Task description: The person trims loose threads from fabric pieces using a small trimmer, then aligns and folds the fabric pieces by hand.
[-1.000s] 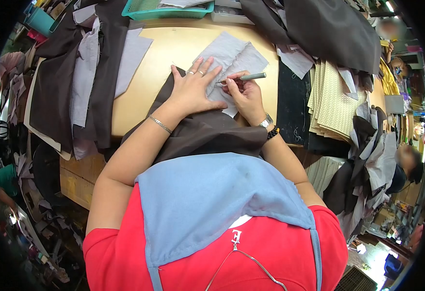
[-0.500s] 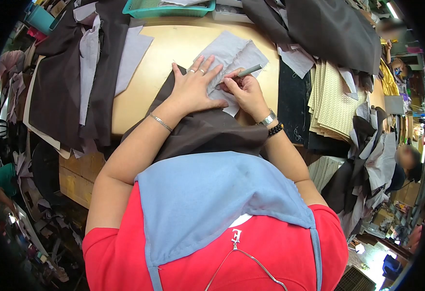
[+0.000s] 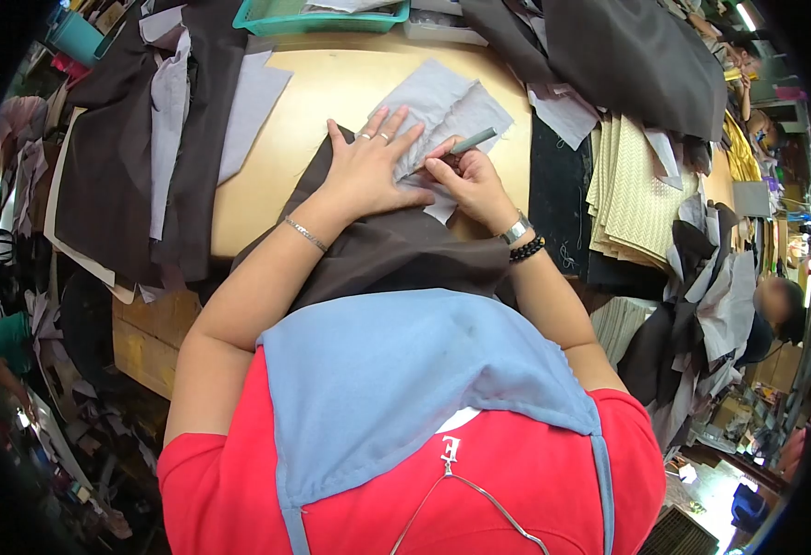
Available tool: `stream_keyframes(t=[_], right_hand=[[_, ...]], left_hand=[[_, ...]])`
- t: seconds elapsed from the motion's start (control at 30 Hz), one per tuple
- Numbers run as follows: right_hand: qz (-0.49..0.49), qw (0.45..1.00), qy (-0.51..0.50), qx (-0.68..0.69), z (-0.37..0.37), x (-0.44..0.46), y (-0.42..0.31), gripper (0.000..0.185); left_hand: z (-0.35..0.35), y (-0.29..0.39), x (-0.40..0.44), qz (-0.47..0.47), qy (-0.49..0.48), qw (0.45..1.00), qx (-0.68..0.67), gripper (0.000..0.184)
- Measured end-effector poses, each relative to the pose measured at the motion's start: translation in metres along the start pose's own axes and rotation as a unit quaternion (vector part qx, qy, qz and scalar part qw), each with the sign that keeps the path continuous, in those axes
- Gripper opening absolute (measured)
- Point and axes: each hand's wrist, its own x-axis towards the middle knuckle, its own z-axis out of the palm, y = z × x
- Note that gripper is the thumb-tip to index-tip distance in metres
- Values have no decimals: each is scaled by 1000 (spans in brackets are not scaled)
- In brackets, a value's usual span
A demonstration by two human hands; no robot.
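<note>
My left hand [image 3: 373, 174] lies flat with fingers spread, pressing on a light grey piece of fabric [image 3: 435, 91] and the dark brown cloth [image 3: 396, 254] beside it. The grey piece has a raised fold or seam running along its middle. Just right of it, my right hand [image 3: 479, 192] is closed around a grey-green pen [image 3: 473, 141]. Its lower end points towards the grey fabric near my left fingers; whether the tip touches is hidden by my fingers. The brown cloth runs from under my left hand down into my lap.
Brown cloth with grey lining [image 3: 81, 176] hangs over the table's left side. A teal tray [image 3: 322, 20] stands at the back. On the right are more brown cloth [image 3: 637, 65] and a stack of cream textured sheets [image 3: 637, 194]. Other people are at the far right.
The pen and the fingers of my right hand have shifted slightly down and left, while the wrist has turned a little. My left hand and the fabric have stayed put.
</note>
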Motion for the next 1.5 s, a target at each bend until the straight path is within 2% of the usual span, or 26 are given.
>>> stream_keyframes(t=[0.1,0.2,0.33,0.4,0.43,0.53,0.57,0.7,1.1,1.5], right_hand=[[-22,997,48,-56,6,-5,4,12],[-9,996,77,-41,5,-6,5,11],[10,999,6,-46,3,-10,-11,9],[53,982,-46,174,-3,-16,-22,7],[30,983,-67,165,-3,-18,-26,6],[22,990,32,135,13,-23,-33,8],[26,996,60,53,14,-20,-27,10],[-8,992,110,-54,22,-18,1,15],[-10,986,121,-110,26,-14,3,13],[0,986,136,-95,25,-13,3,11]], left_hand=[[-5,2,-9,-16,-9,1000,12,91],[-5,4,-20,-37,-18,999,20,88],[-5,3,-20,-37,-5,999,8,87],[-5,1,-19,-36,0,999,4,87],[-5,1,-19,-35,-1,999,5,87],[-4,3,-19,-35,-2,999,0,88],[-4,3,-19,-35,0,999,-3,88],[0,0,-20,-31,9,999,-8,89],[1,-1,-20,-27,15,999,-13,87],[1,-1,-20,-28,10,1000,-3,88]])
